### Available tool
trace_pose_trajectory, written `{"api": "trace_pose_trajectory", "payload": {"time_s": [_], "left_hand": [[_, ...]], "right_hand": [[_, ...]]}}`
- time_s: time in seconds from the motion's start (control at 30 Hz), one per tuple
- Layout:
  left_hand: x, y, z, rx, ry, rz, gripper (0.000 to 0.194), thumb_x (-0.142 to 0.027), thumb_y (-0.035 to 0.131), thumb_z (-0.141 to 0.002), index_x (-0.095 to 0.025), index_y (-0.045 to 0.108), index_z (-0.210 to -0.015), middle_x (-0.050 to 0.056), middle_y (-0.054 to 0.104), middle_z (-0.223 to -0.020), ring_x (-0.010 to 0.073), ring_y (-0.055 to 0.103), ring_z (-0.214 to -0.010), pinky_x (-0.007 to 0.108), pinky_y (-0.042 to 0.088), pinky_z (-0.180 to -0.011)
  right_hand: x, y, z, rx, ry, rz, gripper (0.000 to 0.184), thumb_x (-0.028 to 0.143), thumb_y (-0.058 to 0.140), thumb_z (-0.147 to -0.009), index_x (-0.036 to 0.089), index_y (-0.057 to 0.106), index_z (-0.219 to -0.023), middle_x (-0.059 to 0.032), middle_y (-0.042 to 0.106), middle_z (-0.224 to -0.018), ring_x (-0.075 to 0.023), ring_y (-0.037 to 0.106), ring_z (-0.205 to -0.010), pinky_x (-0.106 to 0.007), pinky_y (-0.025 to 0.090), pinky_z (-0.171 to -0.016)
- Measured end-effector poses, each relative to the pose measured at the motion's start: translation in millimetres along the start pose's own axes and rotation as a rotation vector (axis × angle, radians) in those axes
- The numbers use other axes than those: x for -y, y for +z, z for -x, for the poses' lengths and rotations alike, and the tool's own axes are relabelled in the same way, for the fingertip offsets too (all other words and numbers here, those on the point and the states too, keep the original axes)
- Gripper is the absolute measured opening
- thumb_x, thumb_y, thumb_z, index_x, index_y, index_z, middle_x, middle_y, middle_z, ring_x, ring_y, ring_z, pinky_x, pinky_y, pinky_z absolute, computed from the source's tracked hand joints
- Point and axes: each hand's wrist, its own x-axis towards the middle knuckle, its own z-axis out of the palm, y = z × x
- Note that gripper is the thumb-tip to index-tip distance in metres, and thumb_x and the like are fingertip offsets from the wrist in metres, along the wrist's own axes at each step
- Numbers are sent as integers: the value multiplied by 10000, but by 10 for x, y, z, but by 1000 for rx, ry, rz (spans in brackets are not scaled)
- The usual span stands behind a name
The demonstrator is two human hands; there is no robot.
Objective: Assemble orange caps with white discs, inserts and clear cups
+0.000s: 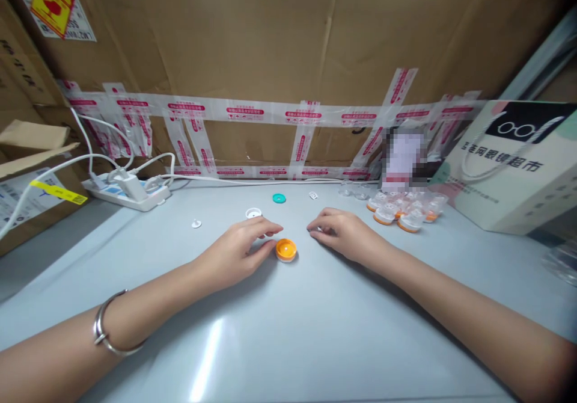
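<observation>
My left hand rests on the grey table with its fingers stretched toward a round orange cap, the thumb just touching its left edge. The fingers lie loosely apart and hold nothing. My right hand lies to the right of the cap with its fingers curled and pinched on a small white piece that is mostly hidden. A white ring, a teal ring, a small white disc and a tiny white tab lie farther back.
A cluster of clear-and-orange capped parts sits at the back right. A white power strip with cables is at the back left. A printed gift bag stands on the right. Taped cardboard walls the back.
</observation>
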Motion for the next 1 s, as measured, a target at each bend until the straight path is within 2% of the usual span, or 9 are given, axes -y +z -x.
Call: {"api": "trace_pose_trajectory", "payload": {"time_s": [0.13,0.2,0.27,0.33,0.43,0.57,0.77,0.9,1.0], "left_hand": [[-2,-6,8,-13,11,0,237,-190,460,-865,-183,571,-1075,52,636,-1022,163,592,-928,329,466,-854],[-4,-16,13,-28,16,0,243,-199,461,-866,-187,569,-1083,53,633,-1033,167,589,-946,338,459,-875],[-19,-34,16,-50,21,2,240,-212,468,-866,-190,571,-1082,54,633,-1038,176,581,-973,340,455,-883],[-52,-53,15,-72,21,22,229,-233,493,-860,-190,579,-1067,51,640,-1016,174,582,-957,333,459,-873],[-125,-57,8,-104,15,88,239,-263,565,-823,-192,585,-1051,41,648,-977,155,590,-873,310,475,-824],[-199,15,-7,-181,39,193,295,-276,646,-769,-196,588,-1047,41,645,-931,152,587,-834,301,474,-784],[-189,123,-16,-268,86,212,199,-266,630,-779,-185,617,-961,46,657,-886,151,598,-804,300,484,-775],[-198,125,-5,-274,131,207,224,-242,647,-766,-180,616,-979,50,666,-913,148,608,-817,289,489,-783],[-178,102,-6,-298,136,179,236,-206,623,-783,-186,614,-1018,46,666,-934,141,605,-844,278,491,-786]], "right_hand": [[50,-5,15,-34,-18,135,221,67,465,-753,152,658,-820,-76,642,-790,-176,596,-718,-290,439,-672],[81,-23,20,-71,12,33,207,68,465,-747,154,643,-807,-69,651,-784,-180,602,-732,-300,446,-682],[139,-55,23,-97,130,-243,132,114,512,-747,157,631,-788,-49,661,-768,-166,615,-717,-297,468,-685],[234,-88,30,-105,298,-635,82,187,588,-735,159,619,-805,-30,670,-762,-147,635,-706,-281,497,-689],[419,-98,56,-87,467,-1145,207,254,674,-699,167,607,-874,-13,680,-770,-117,656,-695,-252,527,-710],[599,-50,109,-37,553,-1443,239,245,723,-665,167,592,-849,-10,684,-731,-100,659,-654,-208,544,-657],[653,-6,144,-38,582,-1569,244,222,752,-624,165,552,-752,-5,679,-724,-105,662,-664,-203,546,-655],[703,18,140,-54,556,-1561,265,239,759,-611,166,539,-737,-1,681,-693,-108,661,-650,-232,543,-696],[660,-45,107,-39,511,-1487,280,262,749,-625,170,556,-806,-18,693,-746,-120,664,-689,-274,534,-751]]}}
